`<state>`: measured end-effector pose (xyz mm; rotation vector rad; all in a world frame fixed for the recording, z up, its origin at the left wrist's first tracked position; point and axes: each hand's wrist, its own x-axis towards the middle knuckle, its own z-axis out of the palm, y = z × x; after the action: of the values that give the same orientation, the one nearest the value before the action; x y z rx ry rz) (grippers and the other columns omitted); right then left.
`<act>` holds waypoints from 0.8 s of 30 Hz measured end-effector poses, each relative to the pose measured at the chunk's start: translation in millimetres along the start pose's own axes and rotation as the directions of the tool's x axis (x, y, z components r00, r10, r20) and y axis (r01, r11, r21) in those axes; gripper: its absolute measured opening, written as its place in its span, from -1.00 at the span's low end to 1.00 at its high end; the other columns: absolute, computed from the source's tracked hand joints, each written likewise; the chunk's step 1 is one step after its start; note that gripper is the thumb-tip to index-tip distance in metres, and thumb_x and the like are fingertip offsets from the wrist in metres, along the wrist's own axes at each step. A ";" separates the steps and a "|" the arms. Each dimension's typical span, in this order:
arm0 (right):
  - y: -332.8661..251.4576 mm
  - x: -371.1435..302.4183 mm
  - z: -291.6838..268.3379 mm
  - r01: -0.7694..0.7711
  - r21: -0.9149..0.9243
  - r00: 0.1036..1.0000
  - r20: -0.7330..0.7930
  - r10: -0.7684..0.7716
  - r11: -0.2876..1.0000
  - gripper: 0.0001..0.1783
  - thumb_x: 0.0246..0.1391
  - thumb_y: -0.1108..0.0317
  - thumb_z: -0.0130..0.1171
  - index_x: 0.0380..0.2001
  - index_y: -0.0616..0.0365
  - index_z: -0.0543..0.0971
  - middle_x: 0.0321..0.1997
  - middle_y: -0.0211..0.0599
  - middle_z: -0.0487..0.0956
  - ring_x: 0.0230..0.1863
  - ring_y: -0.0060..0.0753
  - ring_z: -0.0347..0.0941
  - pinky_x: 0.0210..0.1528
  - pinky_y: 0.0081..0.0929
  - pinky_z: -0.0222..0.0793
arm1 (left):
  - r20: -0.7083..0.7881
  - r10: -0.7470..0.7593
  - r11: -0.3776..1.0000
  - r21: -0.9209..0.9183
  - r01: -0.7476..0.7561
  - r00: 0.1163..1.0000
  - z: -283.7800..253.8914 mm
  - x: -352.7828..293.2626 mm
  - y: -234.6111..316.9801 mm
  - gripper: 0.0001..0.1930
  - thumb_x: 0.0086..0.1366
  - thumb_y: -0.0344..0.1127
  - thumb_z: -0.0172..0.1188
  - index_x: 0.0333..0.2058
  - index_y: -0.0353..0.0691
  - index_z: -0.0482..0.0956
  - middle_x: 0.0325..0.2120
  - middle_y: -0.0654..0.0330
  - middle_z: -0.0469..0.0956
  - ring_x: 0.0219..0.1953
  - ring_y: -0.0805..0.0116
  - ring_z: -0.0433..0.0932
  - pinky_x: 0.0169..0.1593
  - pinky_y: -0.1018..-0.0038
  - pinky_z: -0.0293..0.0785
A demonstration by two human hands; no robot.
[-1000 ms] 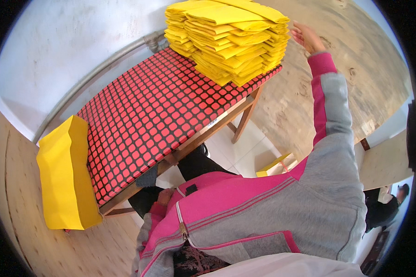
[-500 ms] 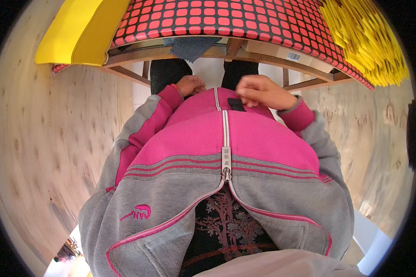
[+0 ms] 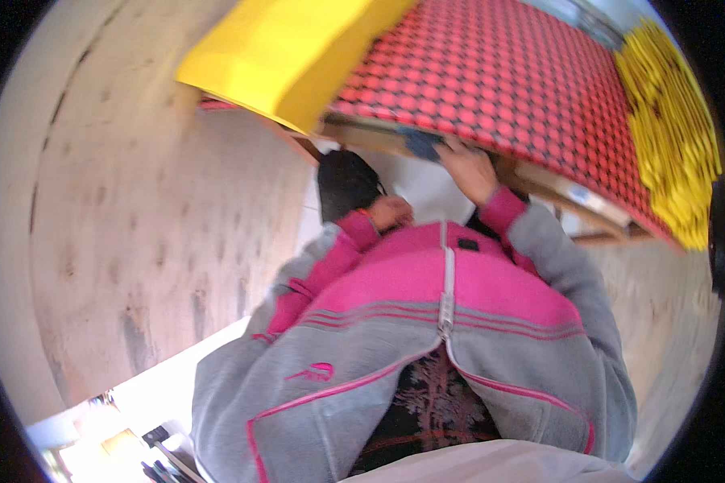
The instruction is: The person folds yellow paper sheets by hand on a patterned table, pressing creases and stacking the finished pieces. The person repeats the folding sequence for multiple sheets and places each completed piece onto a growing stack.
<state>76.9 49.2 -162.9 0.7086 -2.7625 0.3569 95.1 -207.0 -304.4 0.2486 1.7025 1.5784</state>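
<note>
My right hand (image 3: 469, 171) is reaching to the front edge of a table with a red-and-black patterned cover (image 3: 499, 72). Its fingers meet a dark blue cloth (image 3: 421, 143) that hangs at the table's edge; blur hides whether they grip it. Low by my lap, my left hand (image 3: 391, 212) rests with its fingers curled in. Whatever it may hold is hidden. A small black patch (image 3: 467, 244) shows on the front of my pink and grey jacket (image 3: 395, 278).
Yellow sheet material (image 3: 290, 60) lies over the table's left end, overhanging the edge. At the right end sits a thick stack of folded yellow pieces (image 3: 673, 137). Under the tabletop, a pale box (image 3: 576, 193) shows beside the wooden frame. Wood-patterned flooring (image 3: 145, 217) spreads to the left.
My right hand has gone from above my lap forward to the blue cloth at the table edge. The left hand stays low by my lap. The view has turned and shifted left.
</note>
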 end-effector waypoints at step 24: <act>14.9 18.2 22.7 -0.142 0.250 0.989 -0.009 0.149 0.958 -0.83 0.21 0.29 0.24 -0.22 0.15 0.61 -0.26 -0.09 0.62 -0.19 -0.03 0.59 -0.21 -0.12 0.46 | 0.088 -0.093 0.933 -0.339 0.118 0.992 8.6 33.3 3.6 -0.73 0.42 -0.21 0.22 -0.18 -0.36 0.58 -0.32 0.07 0.67 -0.28 0.29 0.68 -0.14 0.42 0.64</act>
<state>49.6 47.2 -180.9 0.5495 -2.7786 0.7498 77.1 -179.2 -313.9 0.0334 1.3335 1.7316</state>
